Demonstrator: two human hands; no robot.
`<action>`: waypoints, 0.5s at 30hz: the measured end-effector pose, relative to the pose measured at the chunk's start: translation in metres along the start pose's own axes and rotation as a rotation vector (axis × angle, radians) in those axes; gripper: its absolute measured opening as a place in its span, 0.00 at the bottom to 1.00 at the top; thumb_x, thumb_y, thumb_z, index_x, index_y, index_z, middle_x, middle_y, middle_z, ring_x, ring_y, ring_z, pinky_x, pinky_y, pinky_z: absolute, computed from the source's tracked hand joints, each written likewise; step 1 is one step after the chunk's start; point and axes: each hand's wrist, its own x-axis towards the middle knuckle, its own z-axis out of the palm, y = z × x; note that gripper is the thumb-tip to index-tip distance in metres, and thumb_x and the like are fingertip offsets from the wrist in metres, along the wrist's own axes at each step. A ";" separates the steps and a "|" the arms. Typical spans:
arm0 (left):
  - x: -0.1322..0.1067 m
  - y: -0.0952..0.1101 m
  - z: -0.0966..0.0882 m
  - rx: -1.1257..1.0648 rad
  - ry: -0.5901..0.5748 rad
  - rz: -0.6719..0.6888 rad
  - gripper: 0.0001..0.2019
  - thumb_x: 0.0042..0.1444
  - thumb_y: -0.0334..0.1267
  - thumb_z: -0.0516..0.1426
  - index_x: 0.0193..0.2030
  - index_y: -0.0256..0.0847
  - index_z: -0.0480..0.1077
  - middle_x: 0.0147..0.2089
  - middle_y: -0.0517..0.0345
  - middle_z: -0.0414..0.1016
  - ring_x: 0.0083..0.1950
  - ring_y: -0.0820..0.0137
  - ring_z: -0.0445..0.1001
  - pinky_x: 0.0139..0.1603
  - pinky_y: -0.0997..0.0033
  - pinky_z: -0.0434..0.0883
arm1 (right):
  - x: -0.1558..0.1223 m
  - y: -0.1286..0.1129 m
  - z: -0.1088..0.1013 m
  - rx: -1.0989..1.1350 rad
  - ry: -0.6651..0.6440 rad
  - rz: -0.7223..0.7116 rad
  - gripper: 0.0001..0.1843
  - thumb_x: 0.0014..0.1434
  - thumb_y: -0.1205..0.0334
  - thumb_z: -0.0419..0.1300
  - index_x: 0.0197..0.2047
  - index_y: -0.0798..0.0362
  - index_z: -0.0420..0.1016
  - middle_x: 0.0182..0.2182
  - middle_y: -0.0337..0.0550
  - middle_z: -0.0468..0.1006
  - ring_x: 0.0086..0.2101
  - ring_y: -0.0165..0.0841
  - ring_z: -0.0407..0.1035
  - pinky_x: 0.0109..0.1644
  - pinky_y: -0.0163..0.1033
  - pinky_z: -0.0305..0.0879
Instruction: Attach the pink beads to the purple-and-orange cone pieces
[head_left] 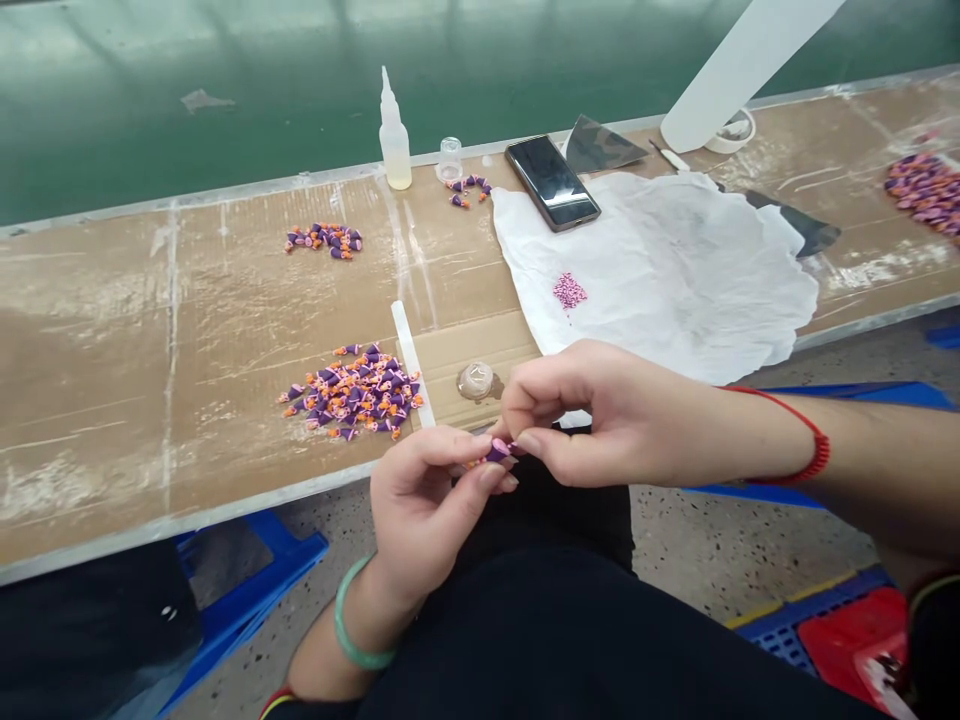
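Purple cone bead [496, 452] pinched between the fingertips of both hands, my left hand [427, 510] and right hand [622, 425] closed on it over the lap. A sizeable heap of purple-and-orange cones [352, 392] lies on the bench [112, 350], apparently done; a small pile of pink grains [569, 290] sits on white tissue paper [675, 270], apparently left to use.

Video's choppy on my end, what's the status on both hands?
Left hand, right hand pinching small purple-and-orange cone. Pile of similar cones on the board beyond, apart from hands.

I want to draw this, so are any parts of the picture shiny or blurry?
In the head view, pale glare streaks the green floor, the phone shows a dim reflection on its dark screen, and the small purple piece looks slightly soft; shadows stay faint.
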 end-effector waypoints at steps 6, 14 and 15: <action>0.000 -0.003 -0.001 0.040 -0.015 0.050 0.12 0.57 0.25 0.65 0.45 0.46 0.81 0.38 0.59 0.83 0.33 0.74 0.83 0.33 0.79 0.82 | 0.000 0.002 0.001 0.012 0.015 -0.030 0.04 0.57 0.68 0.58 0.30 0.54 0.70 0.23 0.34 0.74 0.24 0.23 0.64 0.27 0.27 0.60; 0.001 -0.004 0.001 0.090 -0.017 0.069 0.11 0.57 0.26 0.66 0.44 0.46 0.81 0.37 0.59 0.83 0.33 0.73 0.83 0.33 0.79 0.82 | -0.001 0.001 0.000 -0.089 0.033 -0.064 0.05 0.55 0.68 0.58 0.28 0.55 0.69 0.21 0.33 0.71 0.22 0.22 0.61 0.25 0.27 0.57; 0.001 -0.004 0.001 0.096 -0.013 0.067 0.11 0.57 0.26 0.66 0.44 0.46 0.81 0.37 0.59 0.83 0.33 0.73 0.83 0.33 0.78 0.82 | -0.001 0.000 0.000 -0.108 0.037 -0.073 0.05 0.55 0.68 0.58 0.28 0.55 0.69 0.21 0.32 0.70 0.22 0.22 0.60 0.25 0.28 0.56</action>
